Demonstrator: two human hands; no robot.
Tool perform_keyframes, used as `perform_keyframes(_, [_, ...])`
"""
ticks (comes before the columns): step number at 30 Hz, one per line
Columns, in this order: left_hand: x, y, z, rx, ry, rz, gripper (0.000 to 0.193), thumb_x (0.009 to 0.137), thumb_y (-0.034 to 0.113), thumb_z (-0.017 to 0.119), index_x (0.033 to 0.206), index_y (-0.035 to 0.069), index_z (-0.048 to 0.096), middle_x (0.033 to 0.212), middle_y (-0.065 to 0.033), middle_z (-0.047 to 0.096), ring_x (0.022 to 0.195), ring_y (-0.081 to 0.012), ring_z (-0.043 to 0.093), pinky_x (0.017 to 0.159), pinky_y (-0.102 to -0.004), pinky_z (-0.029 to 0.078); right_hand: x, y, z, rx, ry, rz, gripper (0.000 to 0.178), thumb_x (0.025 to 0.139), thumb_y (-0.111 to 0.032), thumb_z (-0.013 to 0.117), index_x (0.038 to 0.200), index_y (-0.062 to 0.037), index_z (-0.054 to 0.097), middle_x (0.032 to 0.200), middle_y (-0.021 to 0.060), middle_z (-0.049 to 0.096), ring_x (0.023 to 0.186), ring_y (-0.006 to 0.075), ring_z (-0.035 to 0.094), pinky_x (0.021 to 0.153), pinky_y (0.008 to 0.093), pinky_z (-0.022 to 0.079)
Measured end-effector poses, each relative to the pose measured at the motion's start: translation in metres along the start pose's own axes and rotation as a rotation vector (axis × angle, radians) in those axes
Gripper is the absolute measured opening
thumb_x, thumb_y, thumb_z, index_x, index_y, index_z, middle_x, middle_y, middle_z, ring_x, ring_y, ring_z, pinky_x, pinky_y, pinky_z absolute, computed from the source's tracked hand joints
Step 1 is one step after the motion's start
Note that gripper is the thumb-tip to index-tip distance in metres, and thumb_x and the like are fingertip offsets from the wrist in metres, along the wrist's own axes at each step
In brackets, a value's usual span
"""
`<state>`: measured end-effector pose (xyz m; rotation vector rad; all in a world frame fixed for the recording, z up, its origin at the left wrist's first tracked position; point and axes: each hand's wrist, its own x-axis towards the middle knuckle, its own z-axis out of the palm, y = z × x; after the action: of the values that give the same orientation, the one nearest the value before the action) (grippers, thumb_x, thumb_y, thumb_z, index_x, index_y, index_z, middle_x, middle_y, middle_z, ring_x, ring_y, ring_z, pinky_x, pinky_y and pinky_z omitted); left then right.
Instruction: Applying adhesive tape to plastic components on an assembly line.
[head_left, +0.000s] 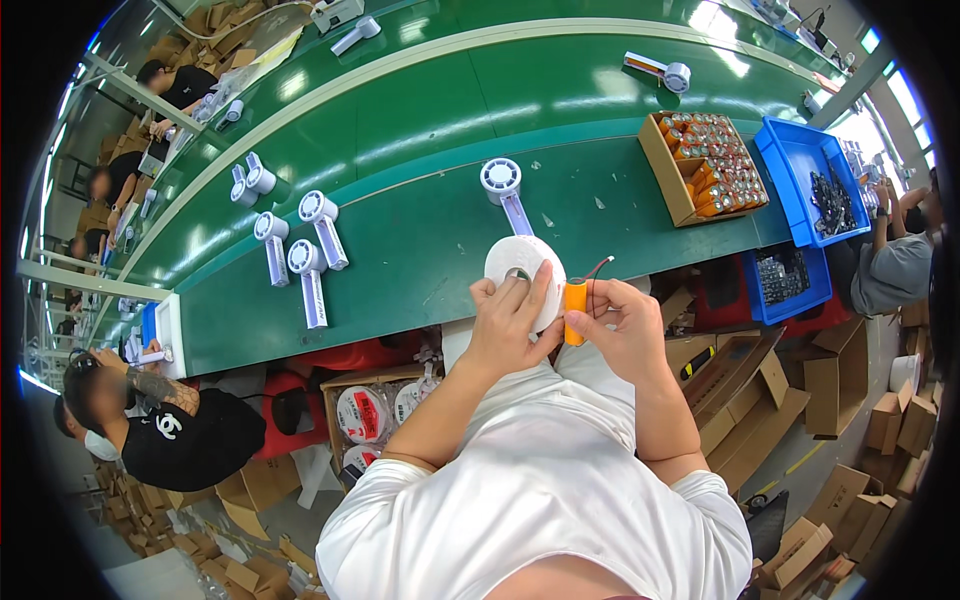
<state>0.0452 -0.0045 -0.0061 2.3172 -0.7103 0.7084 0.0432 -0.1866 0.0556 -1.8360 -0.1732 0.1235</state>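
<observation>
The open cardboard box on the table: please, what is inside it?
Inside the cardboard box are many orange cylinders, packed closely, their silvery ends showing. Whatever lies under them is covered, and so is most of the bottom.

Blue tray (797, 152), open cardboard box (836, 385)

White tape roll (508, 260) at left grip (506, 325), orange battery (576, 298) at right grip (630, 325). Green tabletop (420, 225) ahead of both. Fan (502, 181) ahead of left grip: white, pale lilac handle (515, 214). Ahead-right of right grip: brown carton (662, 175), orange batteries (712, 198), blue tray (790, 180), black parts (832, 205).
</observation>
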Motion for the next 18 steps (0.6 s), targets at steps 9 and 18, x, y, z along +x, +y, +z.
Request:
perform_keyframes(9, [-0.006,0.005,0.001,0.094,0.028,-0.149,0.083,0.074,0.032,0.072,0.141,-0.005,0.04,0.082,-0.0056,0.06,0.076,-0.0193,0.057,0.07,-0.0382,0.027,0.003,0.007,-0.009,0.525,0.29,-0.115,0.03,0.083,0.0,0.072,0.108,0.0112,0.061,0.097,0.0084,0.065,0.083,0.0103,0.061,0.078,0.021,0.049])
perform_keyframes(18, [-0.006,0.029,0.001,0.073,-0.061,0.083,0.084,0.071,0.034,0.076,0.138,-0.007,0.044,0.072,-0.0011,0.048,0.066,-0.0153,0.051,0.067,-0.0355,0.028,0.01,0.035,0.02,0.527,0.417,-0.286,0.034,0.089,-0.011,0.069,0.114,0.0025,0.051,0.104,0.0076,0.06,0.094,0.0118,0.058,0.084,0.0237,0.047])
